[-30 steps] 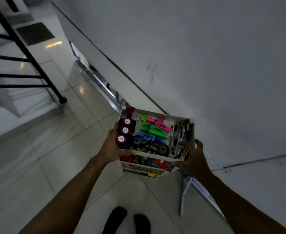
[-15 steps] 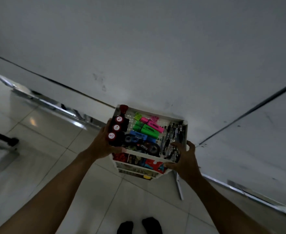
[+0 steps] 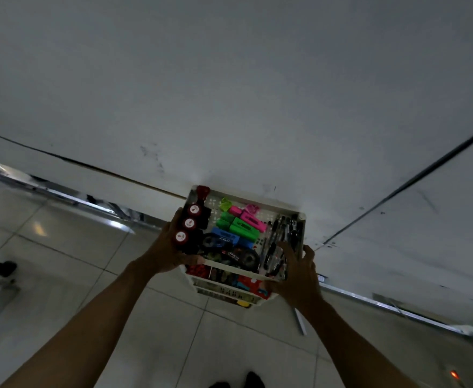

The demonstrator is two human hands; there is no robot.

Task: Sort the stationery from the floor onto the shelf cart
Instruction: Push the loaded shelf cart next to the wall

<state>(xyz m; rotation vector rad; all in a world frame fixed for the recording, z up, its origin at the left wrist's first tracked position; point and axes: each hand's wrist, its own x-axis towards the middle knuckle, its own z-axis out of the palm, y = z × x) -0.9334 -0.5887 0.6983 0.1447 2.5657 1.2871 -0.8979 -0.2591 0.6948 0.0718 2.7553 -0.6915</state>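
White plastic tiered shelf cart [image 3: 285, 209] against the grey wall [image 3: 229, 93], top tray packed with green and pink highlighters [image 3: 242, 224]. Left hand [image 3: 168, 252] gripping its left edge, right hand [image 3: 296, 273] gripping the front right corner, above pale floor tiles [image 3: 61, 275].

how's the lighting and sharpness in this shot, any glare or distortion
Head view: dim overall, the wall a flat grey; soft glare patches on the floor tiles; wide-angle bending tilts the wall lines; the highlighters in the cart read clearly, the pens are dark and hard to separate.
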